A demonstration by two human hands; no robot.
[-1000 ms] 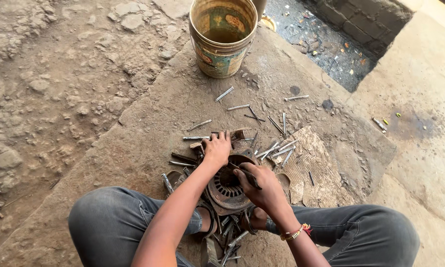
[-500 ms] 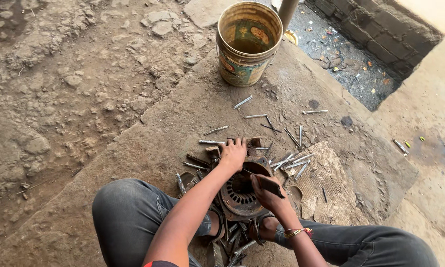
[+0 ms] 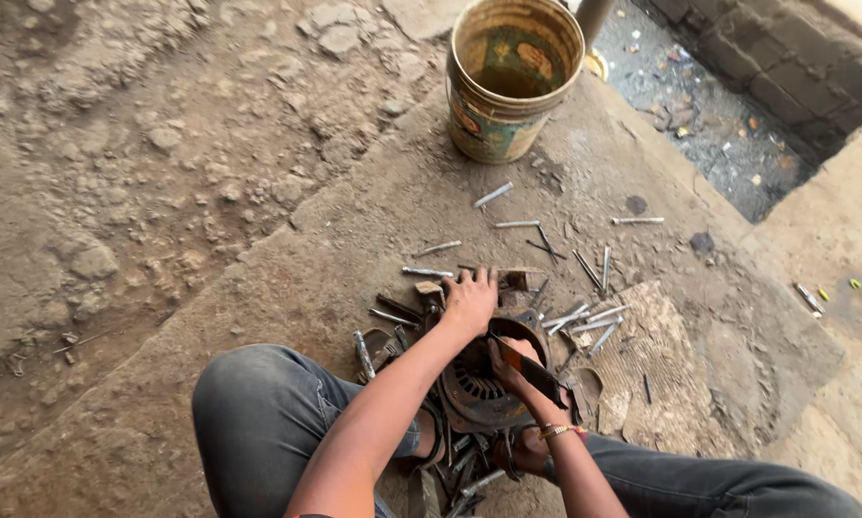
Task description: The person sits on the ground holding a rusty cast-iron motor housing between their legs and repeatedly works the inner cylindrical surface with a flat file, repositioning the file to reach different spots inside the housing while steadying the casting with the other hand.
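Note:
I squat on a concrete slab over a round, rusty metal part with a slotted centre (image 3: 474, 388). My left hand (image 3: 469, 299) rests flat on its far rim, fingers spread, touching small metal pieces beside it. My right hand (image 3: 510, 363) is closed around a flat dark tool with an orange edge (image 3: 532, 369), held over the part's right side. A beaded bracelet sits on my right wrist.
A dirty yellow bucket (image 3: 512, 82) with murky liquid stands at the top. Several metal rods and bolts (image 3: 584, 312) lie scattered on the slab around the part. Rough dirt and stones lie to the left; a debris-filled drain (image 3: 728, 125) runs at the upper right.
The view has shifted a little, so the bucket sits further right. My left hand stays on the far rim; my right hand with the tool has drawn slightly toward me over the part.

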